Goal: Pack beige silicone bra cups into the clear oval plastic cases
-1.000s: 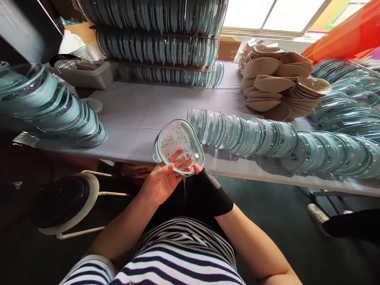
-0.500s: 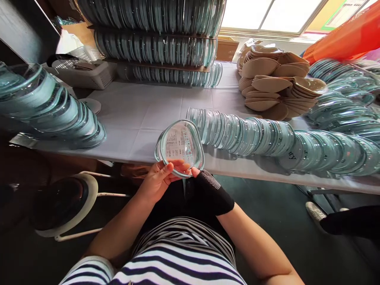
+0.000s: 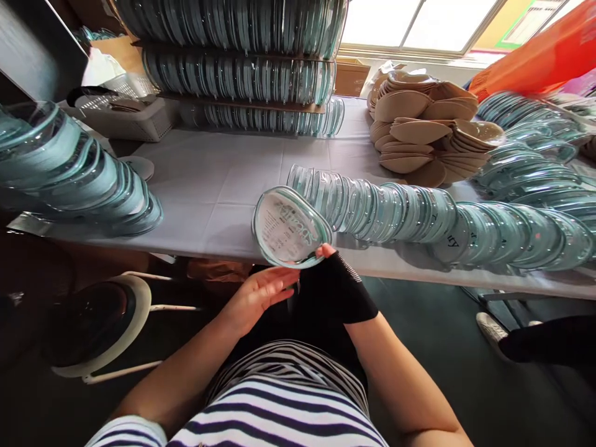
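My right hand [image 3: 336, 285], in a black fingerless glove, holds a clear glass dish [image 3: 289, 227] with a printed label by its near rim, above the front edge of the table [image 3: 209, 186]. The dish tilts toward a long row of nested glass dishes [image 3: 419, 217] lying on the table to its right. My left hand [image 3: 258, 298] hovers just below the dish with fingers apart, touching nothing.
Leaning glass dishes [image 3: 84, 174] sit at the left. Tall stacked rows of dishes [image 3: 242, 56] fill the back, with a white basket [image 3: 125, 115] beside them. Tan lids [image 3: 428, 130] are piled at back right. A round stool [image 3: 93, 323] stands lower left. Another person's shoe [image 3: 491, 329] shows at right.
My left hand has let go of the dish and dropped below it. My right hand has carried the dish up and to the right, toward the row.
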Tool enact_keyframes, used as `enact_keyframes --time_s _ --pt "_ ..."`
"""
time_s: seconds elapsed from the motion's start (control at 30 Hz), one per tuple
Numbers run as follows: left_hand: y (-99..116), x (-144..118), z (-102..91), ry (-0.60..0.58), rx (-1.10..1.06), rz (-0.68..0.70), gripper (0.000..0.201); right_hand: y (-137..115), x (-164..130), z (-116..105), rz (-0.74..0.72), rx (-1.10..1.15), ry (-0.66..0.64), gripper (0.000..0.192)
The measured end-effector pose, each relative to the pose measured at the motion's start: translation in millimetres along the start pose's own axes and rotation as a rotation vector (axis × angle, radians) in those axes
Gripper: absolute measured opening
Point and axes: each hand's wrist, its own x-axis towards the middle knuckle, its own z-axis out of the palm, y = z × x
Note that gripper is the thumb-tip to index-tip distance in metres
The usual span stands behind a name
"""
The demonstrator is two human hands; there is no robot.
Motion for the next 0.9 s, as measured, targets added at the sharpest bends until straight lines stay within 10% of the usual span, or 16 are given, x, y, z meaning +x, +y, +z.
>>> enact_keyframes --time_s 0.13,0.33,0.6,0.9 --pt "-8.5 -12.9 -18.8 0.055 0.221 -0.051 0.028 -25.4 -9.9 -0.8 -0.024 0.162 0.041 0.020" --pt "-7.8 -2.2 -14.1 0.173 -0.007 0.134 0.016 -20.0 -6.1 3.9 -0.015 0.218 -0.032 0.025" --pt "17.3 -5.3 7.0 -0.227 -0.469 -0.039 0.061 -22.4 -2.6 8.9 -0.012 0.333 -0.048 0.037" --pt "-12.9 2.0 20.6 -0.305 -0.434 -0.035 0.087 -12.6 2.4 45.9 -0.118 0.175 -0.148 0.044"
